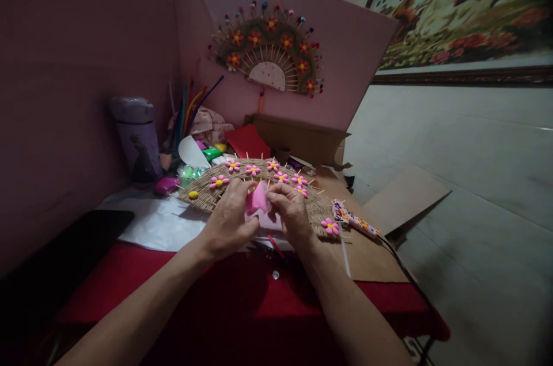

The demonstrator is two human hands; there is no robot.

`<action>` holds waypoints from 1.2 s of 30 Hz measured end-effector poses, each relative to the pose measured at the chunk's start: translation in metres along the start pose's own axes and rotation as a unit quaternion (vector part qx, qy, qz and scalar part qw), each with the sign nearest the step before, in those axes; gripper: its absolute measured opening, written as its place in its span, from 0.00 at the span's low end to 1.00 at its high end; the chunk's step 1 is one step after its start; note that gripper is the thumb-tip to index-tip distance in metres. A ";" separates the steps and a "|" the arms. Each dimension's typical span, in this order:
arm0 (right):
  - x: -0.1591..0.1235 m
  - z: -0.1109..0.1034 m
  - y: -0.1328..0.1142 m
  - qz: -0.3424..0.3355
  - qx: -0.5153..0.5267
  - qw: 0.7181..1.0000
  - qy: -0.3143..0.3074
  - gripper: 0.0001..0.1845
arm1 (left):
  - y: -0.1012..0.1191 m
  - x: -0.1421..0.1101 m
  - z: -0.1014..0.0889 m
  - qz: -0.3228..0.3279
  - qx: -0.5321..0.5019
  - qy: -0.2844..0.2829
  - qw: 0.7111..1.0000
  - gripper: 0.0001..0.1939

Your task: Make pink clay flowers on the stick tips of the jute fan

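A small clear packet of pink modelling clay [258,200] is between my two hands. My left hand [233,213] grips its left side with curled fingers. Fingertips of my right hand [292,209] pinch the packet's right edge. Under and behind both hands lies a half-round fan [201,184] wrapped in brown twine, with thin sticks poking out of its rim. Pink flowers with yellow centres [219,181] dot its surface. A lone yellow oval [193,195] sits at its left end without petals. The middle of the fan is partly hidden by my hands.
At right, a flower-patterned glue gun [354,220] with a cord rests on cardboard [371,262]. A purple tumbler [137,141], coloured pipe cleaners [190,106] and clay packets [166,185] stand or lie left. A finished-looking fan [270,49] hangs on the pink board behind.
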State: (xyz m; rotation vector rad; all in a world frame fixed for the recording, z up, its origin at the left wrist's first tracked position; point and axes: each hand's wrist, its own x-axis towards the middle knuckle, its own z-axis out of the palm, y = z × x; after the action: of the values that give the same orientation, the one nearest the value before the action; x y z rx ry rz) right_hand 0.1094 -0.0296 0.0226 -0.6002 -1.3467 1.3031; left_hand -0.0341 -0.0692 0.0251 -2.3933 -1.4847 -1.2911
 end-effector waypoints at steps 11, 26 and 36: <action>-0.002 -0.002 -0.002 0.018 -0.053 0.995 -0.084 0.04 | -0.005 0.005 -0.005 -0.048 -0.104 -0.058 0.992 0.15; 0.003 -0.010 -0.003 0.102 -0.100 0.983 -0.119 0.05 | -0.010 0.006 -0.003 -0.177 -0.198 -0.105 0.958 0.16; 0.002 -0.006 -0.001 0.105 -0.076 0.979 -0.157 0.08 | -0.006 0.005 -0.008 -0.223 -0.191 -0.124 0.948 0.19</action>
State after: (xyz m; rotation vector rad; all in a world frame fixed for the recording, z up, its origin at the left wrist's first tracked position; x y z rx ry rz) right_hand 0.1147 -0.0260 0.0223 -0.6771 -1.6889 1.5207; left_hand -0.0429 -0.0657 0.0312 -2.6303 -2.1214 -1.5279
